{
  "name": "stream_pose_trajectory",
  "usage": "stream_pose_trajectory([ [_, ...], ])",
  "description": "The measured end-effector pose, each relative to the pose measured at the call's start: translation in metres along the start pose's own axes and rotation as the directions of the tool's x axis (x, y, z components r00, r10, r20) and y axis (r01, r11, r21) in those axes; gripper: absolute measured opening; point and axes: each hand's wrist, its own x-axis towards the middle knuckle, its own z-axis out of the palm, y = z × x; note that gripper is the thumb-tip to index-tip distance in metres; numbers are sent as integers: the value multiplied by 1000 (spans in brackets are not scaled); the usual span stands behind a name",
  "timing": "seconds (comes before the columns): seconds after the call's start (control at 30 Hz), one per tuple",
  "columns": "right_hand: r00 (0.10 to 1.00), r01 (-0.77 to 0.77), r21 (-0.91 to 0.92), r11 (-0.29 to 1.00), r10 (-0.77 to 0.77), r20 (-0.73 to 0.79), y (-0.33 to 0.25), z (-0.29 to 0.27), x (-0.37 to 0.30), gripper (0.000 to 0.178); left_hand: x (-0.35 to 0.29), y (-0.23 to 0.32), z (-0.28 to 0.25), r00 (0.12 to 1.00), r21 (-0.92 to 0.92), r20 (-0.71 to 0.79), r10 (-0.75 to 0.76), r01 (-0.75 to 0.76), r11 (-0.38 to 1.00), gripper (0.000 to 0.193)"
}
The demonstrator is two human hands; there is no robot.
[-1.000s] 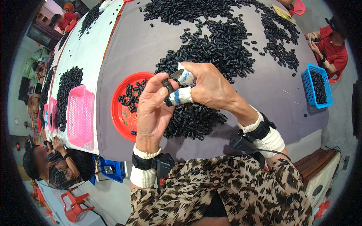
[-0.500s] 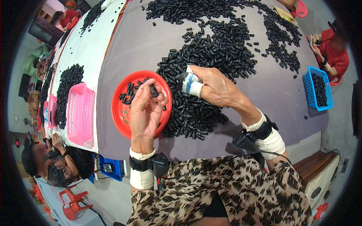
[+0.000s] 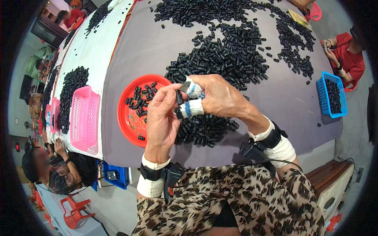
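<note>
Fingers [image 3: 168, 99] of the left hand [image 3: 160, 126] and right hand [image 3: 222, 96] met at one black piece [image 3: 180, 98].

Beneath them spread the grey counter [image 3: 283, 94]; a dark heap [image 3: 220, 59] lay beyond, a red dish [image 3: 121, 112] to their left. Left fingers pinched the piece; a grey blade [image 3: 184, 86] jutted beside it from the right hand's white wrapping [image 3: 194, 90], that hand's grip unclear. A hard push might have skidded the blade into bare left fingertips; a loose pinch might have dropped the piece.
</note>
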Motion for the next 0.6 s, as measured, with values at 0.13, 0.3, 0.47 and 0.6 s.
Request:
stream_pose_trajectory([
  [0.13,1000,-17,-39,999,18,7,4,0,-1,36,0,-1,3,999,133,-12,36,-34,991,18],
  [0.3,998,-31,-78,996,35,55,1,-1,-1,33,-1,-1,2,998,169,-20,58,-54,984,18],
  [0.47,1000,-4,-46,999,5,15,5,2,0,44,-1,0,4,997,213,-11,73,-69,975,17],
  [0.6,1000,16,-28,999,-15,19,2,1,0,44,-1,0,4,996,237,-8,85,-81,968,17],
])
